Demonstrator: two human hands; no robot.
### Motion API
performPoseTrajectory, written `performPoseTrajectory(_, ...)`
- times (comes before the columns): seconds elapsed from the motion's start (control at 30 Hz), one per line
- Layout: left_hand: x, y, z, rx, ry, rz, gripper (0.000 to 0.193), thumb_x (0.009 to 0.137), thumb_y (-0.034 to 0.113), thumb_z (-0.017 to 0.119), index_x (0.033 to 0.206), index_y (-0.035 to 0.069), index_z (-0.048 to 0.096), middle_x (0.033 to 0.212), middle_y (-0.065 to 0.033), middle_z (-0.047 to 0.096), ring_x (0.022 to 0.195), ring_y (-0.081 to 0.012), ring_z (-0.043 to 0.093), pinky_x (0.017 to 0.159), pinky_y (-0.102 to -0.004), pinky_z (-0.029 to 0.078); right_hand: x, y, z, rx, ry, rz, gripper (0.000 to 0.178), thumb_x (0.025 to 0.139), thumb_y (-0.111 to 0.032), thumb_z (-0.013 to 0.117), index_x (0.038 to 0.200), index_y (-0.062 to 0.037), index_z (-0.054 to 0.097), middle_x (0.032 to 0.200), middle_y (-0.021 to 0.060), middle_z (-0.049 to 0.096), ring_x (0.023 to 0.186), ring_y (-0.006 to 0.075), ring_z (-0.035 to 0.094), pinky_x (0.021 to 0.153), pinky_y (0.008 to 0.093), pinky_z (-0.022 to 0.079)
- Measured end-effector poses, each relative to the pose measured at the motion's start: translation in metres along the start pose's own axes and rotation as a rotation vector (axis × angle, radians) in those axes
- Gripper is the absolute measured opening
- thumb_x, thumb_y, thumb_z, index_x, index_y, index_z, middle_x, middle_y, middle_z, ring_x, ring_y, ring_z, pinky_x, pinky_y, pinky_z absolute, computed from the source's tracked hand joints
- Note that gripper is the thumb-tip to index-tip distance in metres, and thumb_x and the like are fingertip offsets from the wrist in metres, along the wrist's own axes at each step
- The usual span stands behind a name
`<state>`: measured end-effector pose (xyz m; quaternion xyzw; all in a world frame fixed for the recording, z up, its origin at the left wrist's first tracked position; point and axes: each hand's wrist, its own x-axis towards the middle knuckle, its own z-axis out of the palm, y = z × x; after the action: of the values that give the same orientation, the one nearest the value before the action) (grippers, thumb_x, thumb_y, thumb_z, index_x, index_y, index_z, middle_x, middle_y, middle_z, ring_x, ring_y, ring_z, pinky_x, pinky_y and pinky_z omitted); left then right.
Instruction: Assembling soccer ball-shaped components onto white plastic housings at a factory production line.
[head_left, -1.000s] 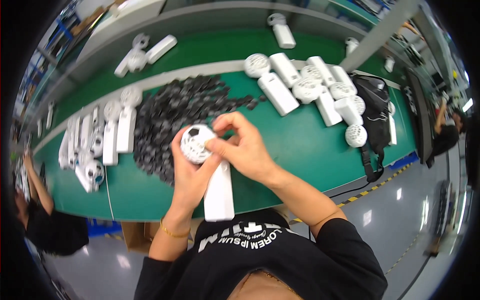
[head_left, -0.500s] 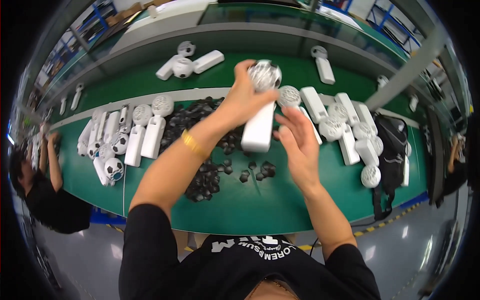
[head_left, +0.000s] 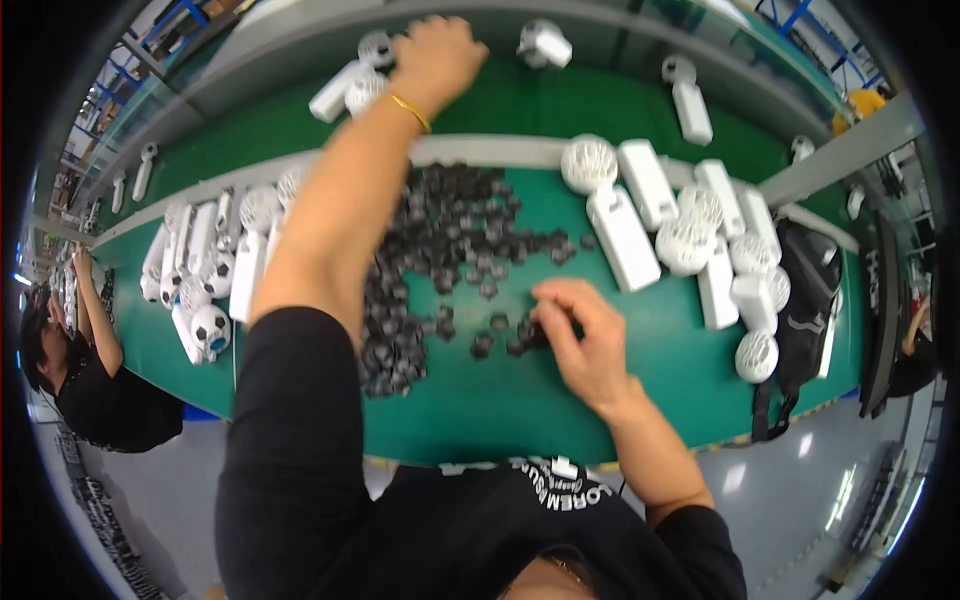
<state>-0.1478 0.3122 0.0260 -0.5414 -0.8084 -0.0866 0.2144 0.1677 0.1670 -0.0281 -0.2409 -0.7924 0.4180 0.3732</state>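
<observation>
My left hand (head_left: 438,62) is stretched far out over the green surface beyond the table, back upward, fingers apart; no fan shows in it. White handheld fans (head_left: 366,92) with round ball-like heads lie just left of it, partly behind my arm. Another handheld fan (head_left: 545,45) lies to its right. My right hand (head_left: 590,345) is low over the near table, thumb and fingers drawn together beside a few small black pentagonal pieces (head_left: 482,346). Whether a piece is between the fingertips is hidden. A large heap of such black pieces (head_left: 455,225) spreads between my arms.
White fans (head_left: 622,240) lie grouped at the right, next to a black bag (head_left: 805,295). More fans, some with black-patched heads (head_left: 211,328), lie at the left. A pale rail (head_left: 480,150) borders the table's far side. Another person (head_left: 95,375) works at the far left.
My left hand has gone forward and no longer holds the fan before me. A fan now lies right of that hand. My right hand has closed down beside the black pieces.
</observation>
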Motion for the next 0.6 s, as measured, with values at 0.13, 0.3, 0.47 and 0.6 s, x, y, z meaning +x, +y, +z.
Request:
performPoseTrajectory(0.13, -0.005, -0.086, -0.007, -0.021, -0.468, -0.038, 0.056, 0.086, 0.049, 0.058, 0.113, 0.000, 0.062, 0.108, -0.0202, 0.065, 0.091, -0.0387, 0.064, 0.073, -0.0502, 0.053, 0.008, 0.000, -0.005, -0.004, 0.024, 0.078, 0.013, 0.090, 0.000, 0.058, 0.101, 0.0034, 0.063, 0.094, 0.0083, 0.063, 0.077, 0.0120, 0.064, 0.065, 0.0229, 0.049)
performPoseTrajectory(0.3, -0.038, -0.058, -0.025, -0.494, -0.615, -0.423, 0.047, 0.084, 0.036, 0.066, 0.108, -0.004, 0.060, 0.101, -0.0175, 0.063, 0.081, -0.0292, 0.065, 0.057, -0.0412, 0.057, 0.005, 0.010, 0.001, 0.070, 0.038, 0.209, 0.014, 0.090, -0.004, 0.061, 0.101, 0.0013, 0.065, 0.091, 0.0028, 0.063, 0.072, 0.0072, 0.058, 0.061, 0.0203, 0.044)
performPoseTrajectory(0.47, -0.050, -0.079, -0.005, -0.976, -0.513, -0.709, 0.039, 0.080, 0.030, 0.073, 0.105, 0.002, 0.060, 0.083, -0.0098, 0.060, 0.073, -0.0263, 0.062, 0.053, -0.0430, 0.056, -0.002, 0.007, 0.004, -0.031, -0.045, 0.134, 0.014, 0.086, -0.006, 0.066, 0.100, -0.0026, 0.067, 0.086, 0.0007, 0.062, 0.065, 0.0062, 0.052, 0.057, 0.0207, 0.042)
performPoseTrajectory(0.6, -0.102, -0.053, -0.052, -2.112, -0.623, -0.516, 0.029, 0.089, 0.027, 0.064, 0.110, 0.007, 0.059, 0.083, -0.0096, 0.061, 0.069, -0.0214, 0.060, 0.054, -0.0426, 0.055, -0.001, 0.006, 0.005, -0.194, -0.102, 0.008, 0.015, 0.084, -0.006, 0.067, 0.099, -0.0033, 0.067, 0.085, 0.0033, 0.062, 0.067, 0.0105, 0.054, 0.058, 0.0237, 0.044)
